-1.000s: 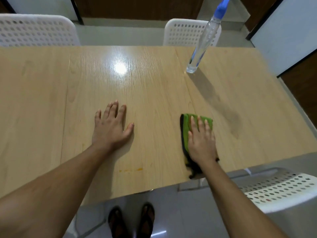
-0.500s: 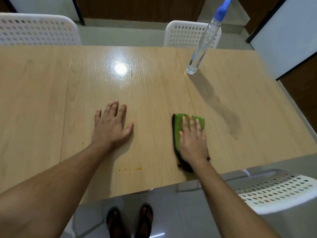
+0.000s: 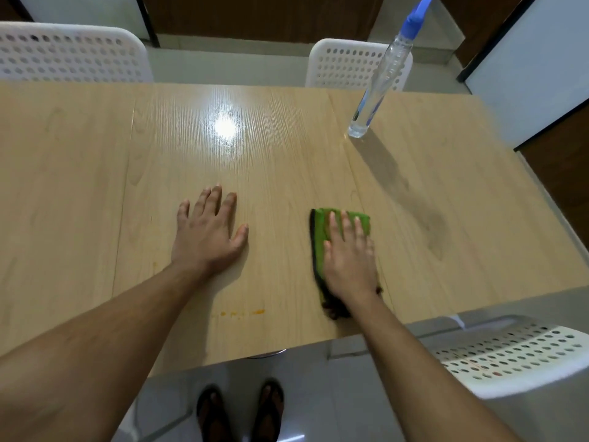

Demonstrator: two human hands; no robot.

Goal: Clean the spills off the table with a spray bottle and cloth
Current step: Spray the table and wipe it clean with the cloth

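Note:
My right hand (image 3: pixel 349 256) presses flat, fingers straight, on a folded green cloth (image 3: pixel 322 224) with a dark edge, near the front of the wooden table (image 3: pixel 95 186). My left hand (image 3: pixel 207 231) rests flat on the bare wood to the left, fingers spread. A line of small orange spill spots (image 3: pixel 242 312) lies near the front edge, between the two forearms. A clear spray bottle (image 3: pixel 379 87) with a blue nozzle stands at the back right of the table, well beyond both hands.
A darker smear (image 3: pixel 430 218) runs across the wood to the right of the cloth. White perforated chairs stand at the far left (image 3: pixel 70 55), the far middle (image 3: pixel 344 65) and the near right (image 3: pixel 510 355). My sandalled feet (image 3: pixel 240 409) show below the table's front edge.
My right hand has slid the green cloth to the left along the table, towards my left hand. The left hand and the bottle have stayed in place.

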